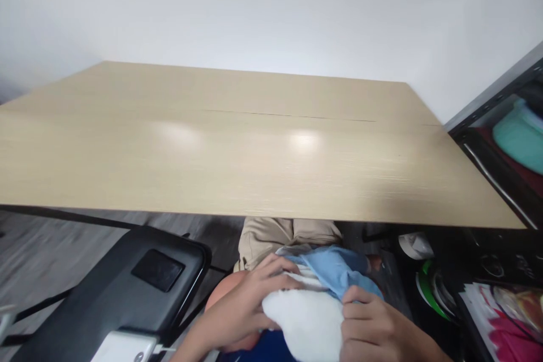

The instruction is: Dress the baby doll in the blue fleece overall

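Observation:
A bundle of soft cloth lies in the lap, below the table's near edge. Its light-blue part (335, 266) spreads over the thighs, and a thick white part (307, 317) hangs toward me; whether the two are one piece I cannot tell. My left hand (254, 300) grips the cloth's left side, fingers bent over the white folds and thumb beneath. On the right, my right hand (369, 322) is closed in a fist around the edge where white and blue meet. The cloth's lower end runs out of the frame.
A pale wooden table (237, 169) stretches ahead to a white wall. At left, a black chair (123, 271) bears a dark phone (158, 270) and a white device (125, 347). Dark shelving at right holds a teal container (520, 133), a green-edged roll (435, 291) and colourful packets (509, 322).

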`<state>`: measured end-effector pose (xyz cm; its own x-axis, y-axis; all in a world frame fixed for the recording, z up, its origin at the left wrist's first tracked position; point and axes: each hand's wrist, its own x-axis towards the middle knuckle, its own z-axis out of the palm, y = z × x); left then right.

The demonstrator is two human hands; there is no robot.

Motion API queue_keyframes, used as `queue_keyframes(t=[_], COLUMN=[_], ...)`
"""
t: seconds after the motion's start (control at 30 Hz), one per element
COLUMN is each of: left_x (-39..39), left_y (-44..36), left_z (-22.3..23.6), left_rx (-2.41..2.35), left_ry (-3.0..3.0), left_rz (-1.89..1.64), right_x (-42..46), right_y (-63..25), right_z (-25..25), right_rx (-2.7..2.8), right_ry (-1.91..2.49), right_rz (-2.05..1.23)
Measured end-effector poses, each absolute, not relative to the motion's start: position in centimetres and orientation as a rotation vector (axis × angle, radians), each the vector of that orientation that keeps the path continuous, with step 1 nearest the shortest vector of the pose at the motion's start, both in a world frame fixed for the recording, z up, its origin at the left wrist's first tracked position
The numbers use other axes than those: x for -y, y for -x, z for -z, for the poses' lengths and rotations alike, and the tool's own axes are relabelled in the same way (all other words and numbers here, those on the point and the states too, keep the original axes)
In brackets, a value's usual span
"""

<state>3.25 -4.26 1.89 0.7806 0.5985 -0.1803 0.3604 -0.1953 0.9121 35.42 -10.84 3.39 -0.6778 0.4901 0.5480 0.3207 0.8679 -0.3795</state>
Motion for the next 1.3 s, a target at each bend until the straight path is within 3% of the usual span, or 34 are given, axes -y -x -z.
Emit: queue_keyframes(t=[0.2, 0.4, 0.57, 0.7, 0.8, 1.03, 1.3], left_x=[3.0, 2.6, 2.5, 2.0, 1.0, 0.6, 2.2], left_y=[-1.3, -0.8, 0.0, -0.5, -1.4, -2.6, -3.0], left_z=[-0.7, -2.1, -3.1, -1.9, -0.5, 0.5, -2.7], left_rx=[-0.740, -0.545, -0.587, -1.052, -1.317, -1.403, -1.351], left_ry=[-1.438, -1.520, -1.355, -1.442, -1.560, -1.681, -1.600], left_rz=[-0.387, -0.425, -0.311, -0.264, -0.086, 0.115, -0.031], right_x=[11.9, 11.6, 6.9, 0.9, -2.6, -6.3, -6.3], right_y=[-38.6, -38.7, -38.0, -36.1, -33.1, -26.1, -25.8], right_z=[-0.4, 2.3, 1.7, 1.8, 2.6, 5.1, 9.3], right_rx=[2.207, 1.857, 1.700, 1.792, 1.981, 2.029, 1.848], right_ry=[0.677, 0.844, 1.087, 1.126, 1.111, 1.265, 1.593], right_rz=[-0.228, -0.509, -1.165, -1.732, -1.934, -2.085, -1.880])
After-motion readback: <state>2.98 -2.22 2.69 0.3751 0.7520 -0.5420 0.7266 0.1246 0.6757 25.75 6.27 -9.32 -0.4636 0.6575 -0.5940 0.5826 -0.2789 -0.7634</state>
